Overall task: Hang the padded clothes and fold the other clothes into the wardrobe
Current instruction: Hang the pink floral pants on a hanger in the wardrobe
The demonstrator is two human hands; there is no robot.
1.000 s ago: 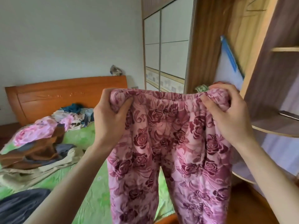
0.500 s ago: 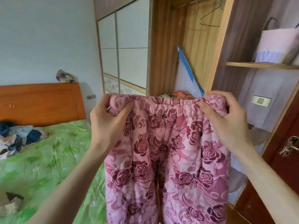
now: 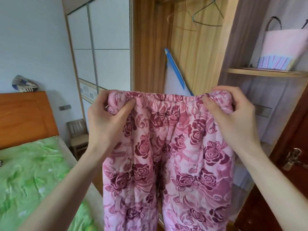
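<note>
A pair of padded pink trousers [image 3: 168, 160] with dark rose print hangs in front of me, legs down. My left hand [image 3: 108, 119] grips the left end of the elastic waistband, and my right hand [image 3: 233, 117] grips the right end. Behind the trousers stands the open wardrobe [image 3: 191, 47], with wire hangers [image 3: 208, 15] hanging at the top of its hanging bay.
A bed with a green sheet [image 3: 30, 172] and orange headboard [image 3: 23, 119] lies to the left. A small wooden stool [image 3: 78, 135] stands beside it. White sliding wardrobe doors [image 3: 100, 47] are left of the bay. A pink bag [image 3: 283, 49] sits on a shelf at right; a dark door [image 3: 283, 172] at lower right.
My view has swung right and up from the bed to the wardrobe. The clothes pile on the bed left the frame. Both hands kept their hold on the waistband.
</note>
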